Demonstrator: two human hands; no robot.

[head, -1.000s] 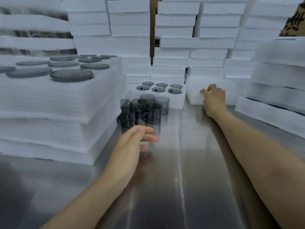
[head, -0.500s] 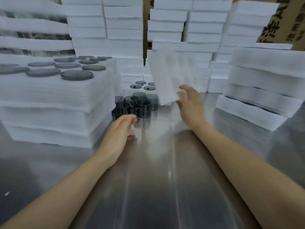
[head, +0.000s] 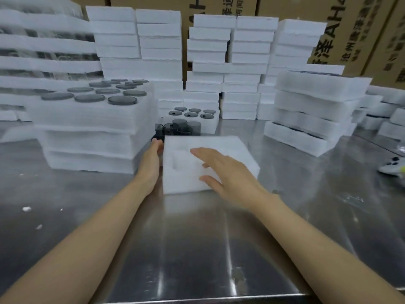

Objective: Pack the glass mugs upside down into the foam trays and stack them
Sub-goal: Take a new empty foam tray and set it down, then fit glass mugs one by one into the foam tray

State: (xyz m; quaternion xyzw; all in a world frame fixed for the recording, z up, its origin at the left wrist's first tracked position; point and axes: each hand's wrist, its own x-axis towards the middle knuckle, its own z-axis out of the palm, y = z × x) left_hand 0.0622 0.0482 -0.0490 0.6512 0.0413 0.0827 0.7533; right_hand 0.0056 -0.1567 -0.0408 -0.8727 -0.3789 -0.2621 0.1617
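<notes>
Between the 2 hands, a white foam tray [head: 219, 142] lies flat on the table [head: 197, 249].
The left hand [head: 151, 165] lies straight-fingered against its left side, the right hand [head: 225, 172] spread over its top; 1 empty pocket shows; dark glass mugs [head: 179, 127] stand just beyond.

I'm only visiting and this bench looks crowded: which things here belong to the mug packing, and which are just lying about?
In the job: empty foam tray, with left hand and right hand at it; loose glass mugs behind it; filled tray stack at left.
Lying about: cardboard boxes; foam crumbs; small white object at right edge.
</notes>
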